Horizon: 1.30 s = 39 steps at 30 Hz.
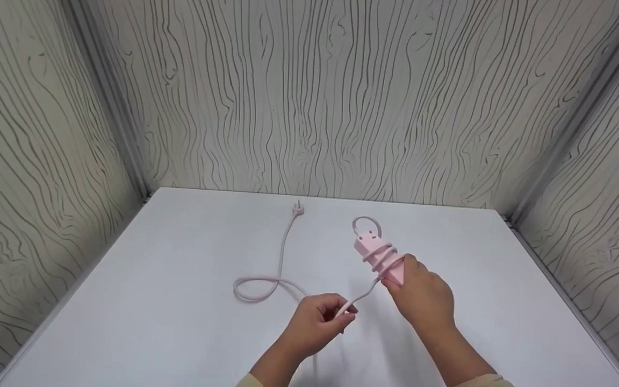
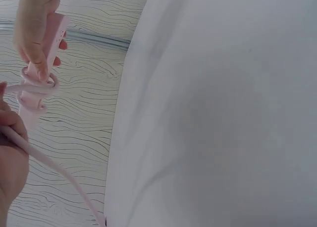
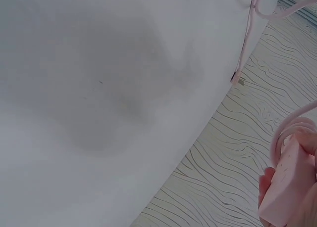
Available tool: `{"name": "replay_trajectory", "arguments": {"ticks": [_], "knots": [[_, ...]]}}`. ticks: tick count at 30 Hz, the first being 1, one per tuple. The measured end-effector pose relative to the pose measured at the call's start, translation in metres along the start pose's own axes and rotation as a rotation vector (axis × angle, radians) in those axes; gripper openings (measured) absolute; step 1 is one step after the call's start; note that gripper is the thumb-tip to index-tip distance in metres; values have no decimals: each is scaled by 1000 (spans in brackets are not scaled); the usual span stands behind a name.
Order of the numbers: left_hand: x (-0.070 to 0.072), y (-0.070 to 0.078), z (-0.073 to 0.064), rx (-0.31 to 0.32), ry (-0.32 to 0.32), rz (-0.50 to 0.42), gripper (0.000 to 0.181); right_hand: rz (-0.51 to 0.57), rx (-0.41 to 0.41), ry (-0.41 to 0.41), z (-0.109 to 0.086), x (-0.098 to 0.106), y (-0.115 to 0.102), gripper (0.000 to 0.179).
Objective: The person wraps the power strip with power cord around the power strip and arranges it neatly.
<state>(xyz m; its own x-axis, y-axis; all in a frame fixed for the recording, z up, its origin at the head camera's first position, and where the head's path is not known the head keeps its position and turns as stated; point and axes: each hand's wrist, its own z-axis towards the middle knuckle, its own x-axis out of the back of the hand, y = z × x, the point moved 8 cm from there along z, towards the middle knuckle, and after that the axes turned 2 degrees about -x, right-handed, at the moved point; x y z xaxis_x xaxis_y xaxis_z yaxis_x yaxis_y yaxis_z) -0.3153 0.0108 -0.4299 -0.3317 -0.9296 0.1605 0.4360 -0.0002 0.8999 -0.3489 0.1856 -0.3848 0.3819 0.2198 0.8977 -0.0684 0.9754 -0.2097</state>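
Note:
In the head view my right hand (image 1: pixel 426 295) grips the lower end of a pink power strip (image 1: pixel 366 244), which tilts up and to the left above the table. Several turns of its pink cord (image 1: pixel 362 294) wrap round the strip's middle, and one loop sticks out past the far end. My left hand (image 1: pixel 317 322) pinches the cord between thumb and fingers, a short span from the strip. In the left wrist view the cord runs through the left hand (image 2: pixel 12 153). Sockets show on the strip (image 3: pixel 287 187) in the right wrist view.
The cord's free part lies on the white table (image 1: pixel 180 258) with a loop (image 1: pixel 256 300) in it. Its plug (image 1: pixel 298 208) rests near the table's back edge. Wood-grain patterned panels (image 1: pixel 299 97) stand behind and at both sides, with grey posts (image 1: pixel 108 91) at the corners.

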Motion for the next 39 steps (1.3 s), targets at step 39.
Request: {"name": "replay_trajectory", "arguments": {"ticks": [39], "knots": [[25, 12, 50, -83, 24, 80, 13, 33, 607, -446, -29, -7, -32, 49]]}}
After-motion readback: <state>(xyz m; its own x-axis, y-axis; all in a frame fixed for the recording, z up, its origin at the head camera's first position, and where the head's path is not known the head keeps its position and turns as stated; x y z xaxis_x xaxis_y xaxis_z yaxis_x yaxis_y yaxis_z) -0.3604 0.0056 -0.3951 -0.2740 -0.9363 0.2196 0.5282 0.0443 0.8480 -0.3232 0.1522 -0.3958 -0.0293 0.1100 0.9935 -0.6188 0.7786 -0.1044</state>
